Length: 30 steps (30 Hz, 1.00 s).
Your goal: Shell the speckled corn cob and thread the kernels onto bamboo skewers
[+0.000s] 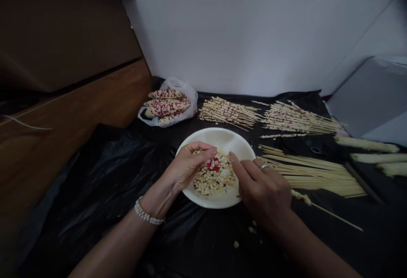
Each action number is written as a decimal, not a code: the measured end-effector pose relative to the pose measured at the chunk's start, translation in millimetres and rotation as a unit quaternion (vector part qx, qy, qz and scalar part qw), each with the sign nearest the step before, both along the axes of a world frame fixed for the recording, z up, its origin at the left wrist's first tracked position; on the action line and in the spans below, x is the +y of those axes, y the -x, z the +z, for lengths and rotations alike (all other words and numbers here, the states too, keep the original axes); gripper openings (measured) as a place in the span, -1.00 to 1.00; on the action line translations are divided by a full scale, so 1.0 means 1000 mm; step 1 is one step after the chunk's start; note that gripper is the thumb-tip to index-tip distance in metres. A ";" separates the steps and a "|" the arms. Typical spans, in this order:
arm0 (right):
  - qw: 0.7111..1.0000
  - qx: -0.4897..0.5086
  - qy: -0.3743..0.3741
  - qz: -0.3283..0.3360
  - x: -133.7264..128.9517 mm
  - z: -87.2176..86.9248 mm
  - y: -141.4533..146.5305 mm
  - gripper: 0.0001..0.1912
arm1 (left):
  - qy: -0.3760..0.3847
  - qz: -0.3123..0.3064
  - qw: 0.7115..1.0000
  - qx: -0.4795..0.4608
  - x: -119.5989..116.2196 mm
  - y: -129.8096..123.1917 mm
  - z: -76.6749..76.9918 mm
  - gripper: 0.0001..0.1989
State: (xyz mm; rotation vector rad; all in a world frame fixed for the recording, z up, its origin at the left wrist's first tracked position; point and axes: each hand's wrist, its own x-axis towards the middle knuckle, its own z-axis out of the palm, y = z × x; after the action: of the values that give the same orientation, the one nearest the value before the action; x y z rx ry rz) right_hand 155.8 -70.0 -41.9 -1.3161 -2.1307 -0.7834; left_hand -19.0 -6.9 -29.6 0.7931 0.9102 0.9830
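Note:
Over a white bowl of loose corn kernels, both my hands are close together. My left hand is closed in a pinch, thumb against fingertips; whatever is between them is too small to make out. Facing it, my right hand is closed around a thin wooden skewer. Behind that hand the skewer shows with some pale kernels threaded on it, its bare end pointing lower right. The part inside my fingers is hidden. Something red shows among the kernels in the bowl.
A plastic bag of red-speckled corn cobs lies at the back. Two piles of kernel-strung skewers lie right of it. Bare skewers and stripped cobs are at right. Black plastic sheeting covers the surface.

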 end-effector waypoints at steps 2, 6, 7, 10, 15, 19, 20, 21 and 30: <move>1.000 0.005 0.003 0.005 0.000 0.000 0.000 -0.63 | -0.009 0.001 1.000 0.014 0.001 0.001 0.003 -0.82; 1.000 0.013 0.003 0.020 -0.001 0.000 -0.001 -0.60 | -0.019 -0.031 0.999 0.024 0.003 0.006 0.004 -0.83; 1.000 0.013 0.003 0.023 -0.001 0.001 -0.001 -0.60 | -0.016 -0.040 0.999 0.022 0.004 0.007 0.003 -0.83; 1.000 0.006 0.007 0.025 -0.002 0.002 0.000 -0.62 | -0.003 -0.062 0.998 0.010 0.005 0.009 0.000 -0.84; 1.000 0.008 0.012 0.020 -0.002 0.002 0.003 -0.62 | 0.009 -0.070 0.998 -0.002 0.004 0.007 -0.002 -0.82; 0.999 0.009 0.031 0.019 -0.003 0.001 0.004 -0.59 | 0.014 -0.059 0.998 -0.003 0.001 0.003 0.001 -0.81; 0.999 0.008 0.030 0.018 -0.003 0.001 0.005 -0.60 | 0.016 -0.057 0.998 -0.006 0.000 0.003 0.002 -0.81; 0.999 0.009 0.028 0.016 -0.003 0.001 0.005 -0.60 | 0.018 -0.056 0.998 -0.008 0.000 0.002 0.002 -0.81; 0.999 0.021 0.023 0.007 -0.001 0.000 0.008 -0.68 | 0.028 -0.076 0.996 -0.030 -0.007 -0.007 -0.005 -0.86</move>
State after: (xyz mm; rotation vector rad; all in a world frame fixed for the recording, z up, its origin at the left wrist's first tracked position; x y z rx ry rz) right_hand 147.5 -70.9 -42.3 -1.3286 -2.1332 -0.6997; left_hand -12.2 -14.1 -34.7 0.7699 0.8094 0.8420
